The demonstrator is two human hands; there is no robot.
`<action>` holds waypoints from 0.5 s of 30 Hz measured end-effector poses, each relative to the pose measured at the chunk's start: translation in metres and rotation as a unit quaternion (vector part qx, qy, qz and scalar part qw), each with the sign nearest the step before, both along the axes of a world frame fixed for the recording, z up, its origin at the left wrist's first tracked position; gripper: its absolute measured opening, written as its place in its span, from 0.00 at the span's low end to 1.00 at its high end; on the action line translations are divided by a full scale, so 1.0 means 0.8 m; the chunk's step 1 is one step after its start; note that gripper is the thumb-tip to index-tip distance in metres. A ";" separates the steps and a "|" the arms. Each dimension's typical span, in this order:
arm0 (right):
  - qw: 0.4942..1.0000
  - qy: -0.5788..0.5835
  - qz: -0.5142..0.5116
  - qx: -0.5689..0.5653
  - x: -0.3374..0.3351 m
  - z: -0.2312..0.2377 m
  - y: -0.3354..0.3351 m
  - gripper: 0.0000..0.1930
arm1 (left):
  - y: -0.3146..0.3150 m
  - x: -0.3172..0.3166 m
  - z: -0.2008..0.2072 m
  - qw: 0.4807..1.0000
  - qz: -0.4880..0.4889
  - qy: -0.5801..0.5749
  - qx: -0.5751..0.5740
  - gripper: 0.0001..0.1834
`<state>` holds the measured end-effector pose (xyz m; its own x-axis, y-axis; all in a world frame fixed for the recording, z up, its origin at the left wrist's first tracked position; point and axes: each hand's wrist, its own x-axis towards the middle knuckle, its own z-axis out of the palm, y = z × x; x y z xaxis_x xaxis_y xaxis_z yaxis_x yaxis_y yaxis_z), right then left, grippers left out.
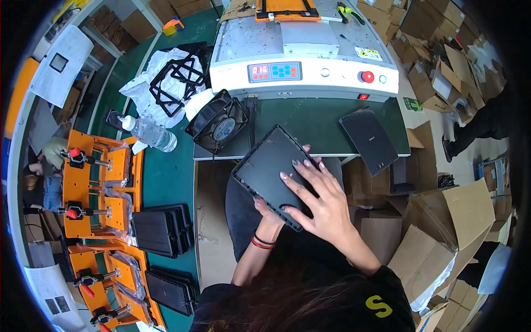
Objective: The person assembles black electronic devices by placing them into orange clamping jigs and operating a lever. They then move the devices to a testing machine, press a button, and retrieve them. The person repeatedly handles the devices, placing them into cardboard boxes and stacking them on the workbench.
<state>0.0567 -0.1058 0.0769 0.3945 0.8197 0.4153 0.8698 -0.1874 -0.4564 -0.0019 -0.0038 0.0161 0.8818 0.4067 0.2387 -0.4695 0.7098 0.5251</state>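
Over my lap is a black rectangular plastic casing [269, 163] with a raised, notched rim, tilted with one corner toward the machine. My left hand [267, 213] grips it from beneath at the lower left edge; most of its fingers are hidden under the casing, with some tips showing past the far edge. Stretched and spread, the fingers of my right hand [323, 202] lie flat on the casing's face. A similar dark panel [369, 139] rests on the bench's right part, its near corner overhanging the edge.
A white machine [310, 80] with a control panel stands ahead. Left of my lap are a black fan [220, 124], a clear bottle [152, 134], stacked black casings [160, 229] and orange clamp fixtures [83, 185]. Black frames [176, 83] lie on white wrapping. Cardboard boxes [442, 221] crowd the right.
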 end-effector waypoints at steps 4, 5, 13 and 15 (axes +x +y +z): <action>0.999 -0.015 0.026 0.018 0.010 -0.006 0.012 0.30 | 0.014 0.001 0.010 0.998 0.028 0.026 0.041 0.65; 0.999 -0.024 0.026 0.019 0.011 -0.007 0.015 0.30 | 0.012 0.002 0.017 0.999 0.031 0.022 0.020 0.65; 0.988 -0.030 0.148 0.033 0.023 0.006 0.065 0.28 | 0.037 -0.023 0.030 0.990 0.136 0.028 0.041 0.56; 0.980 -0.029 0.189 0.054 0.016 0.013 0.082 0.27 | 0.043 -0.040 0.062 0.972 0.213 0.043 0.089 0.53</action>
